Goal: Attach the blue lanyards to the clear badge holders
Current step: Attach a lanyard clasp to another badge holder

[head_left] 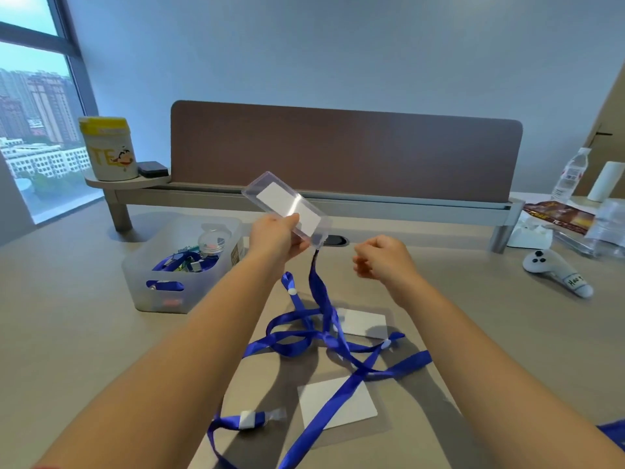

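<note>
Head view, one badge holder (287, 204), left hand (275, 236)

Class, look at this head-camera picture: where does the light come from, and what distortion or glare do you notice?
Head view: daylight enters from the window at left, so the forearms and blue lanyards cast shadows rightward on the table; the wide lens bows the partition; glare streaks the clear badge holder in the left hand.

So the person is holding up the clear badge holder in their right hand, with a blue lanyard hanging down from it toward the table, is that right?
Not quite: the head view shows the left hand holding up the clear badge holder, not the right. The right hand is beside it, loosely curled and holding nothing I can see. The rest stands: a blue lanyard hangs down from it toward the table.
</note>
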Demonstrator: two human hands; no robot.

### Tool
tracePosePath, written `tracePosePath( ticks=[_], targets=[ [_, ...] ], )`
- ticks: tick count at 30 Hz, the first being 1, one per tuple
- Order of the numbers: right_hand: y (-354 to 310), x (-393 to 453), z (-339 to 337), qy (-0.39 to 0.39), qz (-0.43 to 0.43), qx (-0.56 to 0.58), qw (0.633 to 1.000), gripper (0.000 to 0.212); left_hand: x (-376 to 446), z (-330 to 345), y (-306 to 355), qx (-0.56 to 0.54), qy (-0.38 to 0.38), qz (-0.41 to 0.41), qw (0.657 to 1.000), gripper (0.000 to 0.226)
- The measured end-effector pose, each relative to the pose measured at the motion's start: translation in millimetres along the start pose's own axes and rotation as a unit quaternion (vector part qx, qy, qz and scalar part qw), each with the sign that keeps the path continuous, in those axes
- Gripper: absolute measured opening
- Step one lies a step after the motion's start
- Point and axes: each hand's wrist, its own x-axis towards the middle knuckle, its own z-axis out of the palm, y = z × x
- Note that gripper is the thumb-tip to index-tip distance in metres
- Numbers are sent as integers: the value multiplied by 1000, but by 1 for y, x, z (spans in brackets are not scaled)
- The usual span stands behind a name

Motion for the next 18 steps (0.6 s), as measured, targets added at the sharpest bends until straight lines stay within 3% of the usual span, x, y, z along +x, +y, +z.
tracePosePath(
  ticks=[4,8,13,16,18],
  targets=[
    [-7,-12,14,-111,105,155,976,43,-7,14,14,-37,-14,16,999,5],
    [-5,-7,29,-184,145,383,893,68,-12,18,22,-101,-62,-12,993,8],
    [-13,9,20,-89,78,529,840,62,-1,6,16,-167,-81,-47,981,14],
    [-14,16,4,-18,78,569,818,37,12,3,1,-136,-27,-57,989,15],
    [-6,26,-6,36,97,548,830,29,24,4,-12,-91,23,-62,994,15]
  ],
)
